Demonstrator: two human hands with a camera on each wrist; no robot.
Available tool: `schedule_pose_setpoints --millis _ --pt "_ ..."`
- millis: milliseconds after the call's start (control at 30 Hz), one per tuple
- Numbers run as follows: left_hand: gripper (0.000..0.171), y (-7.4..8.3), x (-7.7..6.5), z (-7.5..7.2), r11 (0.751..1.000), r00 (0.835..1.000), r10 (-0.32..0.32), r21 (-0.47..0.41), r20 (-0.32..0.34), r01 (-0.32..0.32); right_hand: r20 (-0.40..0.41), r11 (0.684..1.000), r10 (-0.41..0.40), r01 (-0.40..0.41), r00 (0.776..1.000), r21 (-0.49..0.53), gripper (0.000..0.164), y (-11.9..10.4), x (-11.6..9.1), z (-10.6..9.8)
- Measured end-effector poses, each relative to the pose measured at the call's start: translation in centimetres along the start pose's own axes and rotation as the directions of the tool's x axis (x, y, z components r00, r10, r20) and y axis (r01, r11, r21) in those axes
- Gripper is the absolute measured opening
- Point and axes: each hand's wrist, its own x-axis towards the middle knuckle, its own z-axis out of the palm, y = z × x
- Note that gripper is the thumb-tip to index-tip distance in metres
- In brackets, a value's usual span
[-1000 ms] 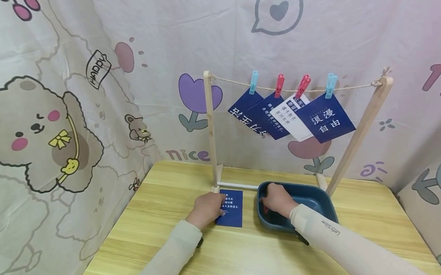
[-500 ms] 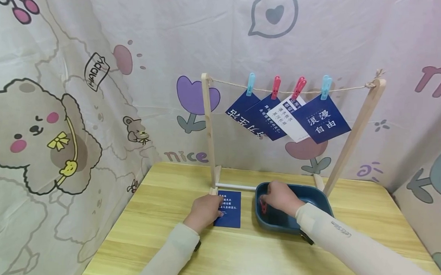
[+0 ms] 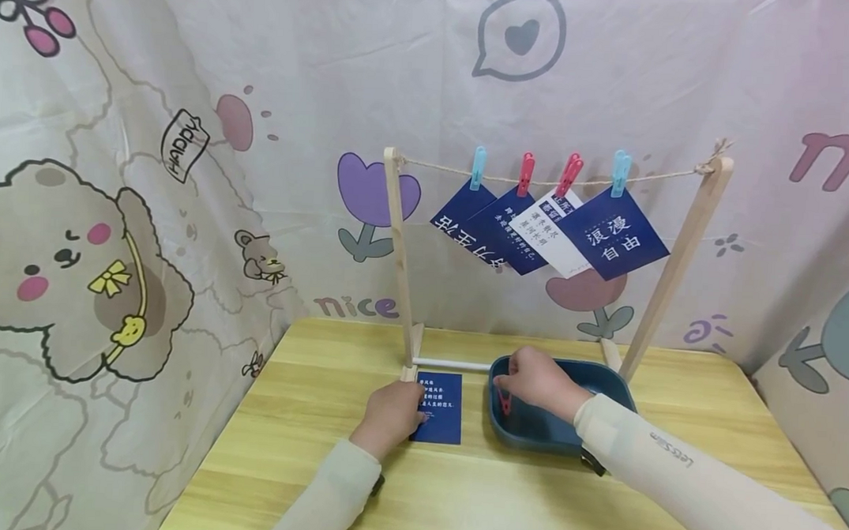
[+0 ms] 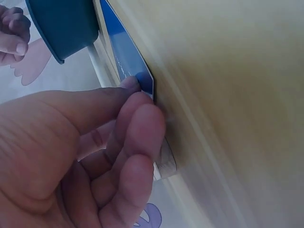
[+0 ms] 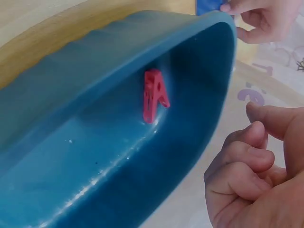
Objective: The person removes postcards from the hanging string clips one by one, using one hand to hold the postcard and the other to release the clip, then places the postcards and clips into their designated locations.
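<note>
My left hand [image 3: 387, 415] pinches the left edge of a dark blue card [image 3: 441, 420] with white printed characters, which lies on the table. In the left wrist view the thumb lies on the card's face [image 4: 124, 45] and the fingertips are at its edge. My right hand [image 3: 542, 381] is over the left end of a dark teal basin [image 3: 566, 443]. Inside the basin is a red clothespin [image 5: 153, 97], near the end wall. The right wrist view shows the right hand's fingers [image 5: 240, 156] loosely curled, apart from the clothespin, holding nothing.
Behind stands a wooden frame [image 3: 673, 268] with a twine line. Blue and red clothespins [image 3: 526, 173] hold several cards [image 3: 614, 232] on it. A white rod [image 3: 456, 364] runs along the frame's base. Printed cloth [image 3: 297, 93] covers the walls behind the wooden table [image 3: 306, 370].
My right hand has risen slightly in the basin, and more of the red clothespin shows beneath it. My left hand keeps its place on the card. The head view has shifted a little.
</note>
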Motion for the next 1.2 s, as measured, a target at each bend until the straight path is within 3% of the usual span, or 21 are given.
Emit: schedule_pose_setpoints --millis 233,467,667,833,1033,1200 --pt "0.022 0.2 0.0 0.0 1.000 1.000 -0.005 -0.030 -0.016 0.005 -0.006 0.999 -0.030 0.030 1.000 -0.019 0.058 -0.1 0.0 -0.9" --pt "0.017 0.7 0.5 -1.3 0.997 0.997 -0.024 -0.072 -0.074 0.019 -0.022 0.998 -0.069 0.069 0.997 0.000 0.056 -0.8 -0.1 -2.5" --pt "0.028 1.6 0.9 -4.1 0.966 0.990 -0.042 -0.258 -0.137 0.006 -0.067 0.991 -0.135 0.135 0.989 -0.001 0.056 -2.7 -0.2 -4.3" --pt "0.031 2.5 1.8 -7.1 0.887 0.973 -0.067 -0.461 -0.220 -0.043 -0.119 0.977 -0.212 0.214 0.970 0.002 0.054 -4.6 -0.4 -5.9" --pt "0.031 3.9 3.4 -10.0 0.734 0.936 -0.086 -0.657 -0.341 -0.172 -0.155 0.972 -0.232 0.233 0.960 -0.014 0.050 -7.1 -0.7 -7.9" --pt "0.038 5.3 4.7 -12.2 0.611 0.919 -0.129 -0.760 -0.373 -0.222 -0.184 0.973 -0.230 0.229 0.956 -0.030 0.047 -9.0 -0.9 -9.6"
